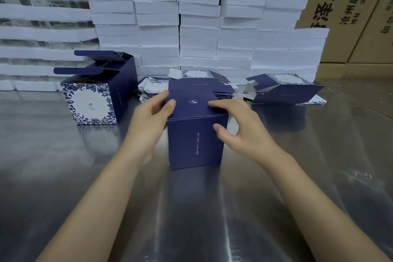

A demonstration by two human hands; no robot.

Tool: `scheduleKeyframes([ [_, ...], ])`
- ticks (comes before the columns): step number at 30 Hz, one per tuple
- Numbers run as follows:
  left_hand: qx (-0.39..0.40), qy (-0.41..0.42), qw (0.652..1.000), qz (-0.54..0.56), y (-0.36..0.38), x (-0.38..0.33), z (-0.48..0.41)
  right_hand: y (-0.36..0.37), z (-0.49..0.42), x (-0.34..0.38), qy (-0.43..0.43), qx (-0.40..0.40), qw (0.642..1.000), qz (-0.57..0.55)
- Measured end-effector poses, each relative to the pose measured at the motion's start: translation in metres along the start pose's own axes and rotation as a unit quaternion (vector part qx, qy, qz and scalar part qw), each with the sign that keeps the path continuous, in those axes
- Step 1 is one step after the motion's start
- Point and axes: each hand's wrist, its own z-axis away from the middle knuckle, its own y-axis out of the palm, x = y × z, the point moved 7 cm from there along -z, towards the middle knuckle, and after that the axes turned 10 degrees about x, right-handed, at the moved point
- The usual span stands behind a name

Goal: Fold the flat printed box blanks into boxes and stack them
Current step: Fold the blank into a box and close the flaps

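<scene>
The left hand [152,110] grips the upper left edge of the navy box [194,144], with its fingertips curled onto the closed top. The right hand [238,121] pinches the upper right edge, fingers on the top and thumb on the near face. The box stands upright near the middle of the steel table [85,187]. Just behind it lies a pile of flat blanks [152,87]. To the left stand two folded boxes [93,102] with lids open, one behind the other. To the right a half-folded box [285,89] lies on its side. At the far edge white foam slabs [197,32] are stacked, with brown cartons [344,6] behind them.
</scene>
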Motion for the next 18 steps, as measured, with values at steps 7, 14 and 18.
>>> scheduleKeyframes([
  [7,0.004,-0.035,0.999,0.003,-0.005,0.009,-0.003,0.006,0.000,0.033,-0.027,-0.145,0.989,0.003],
  [14,-0.036,-0.033,0.999,-0.016,0.000,0.015,-0.004,0.001,0.002,0.022,-0.029,-0.153,0.988,0.001],
  [18,-0.029,-0.040,0.999,-0.017,0.007,0.018,0.001,0.004,-0.004,0.023,-0.028,-0.175,0.984,0.003],
])
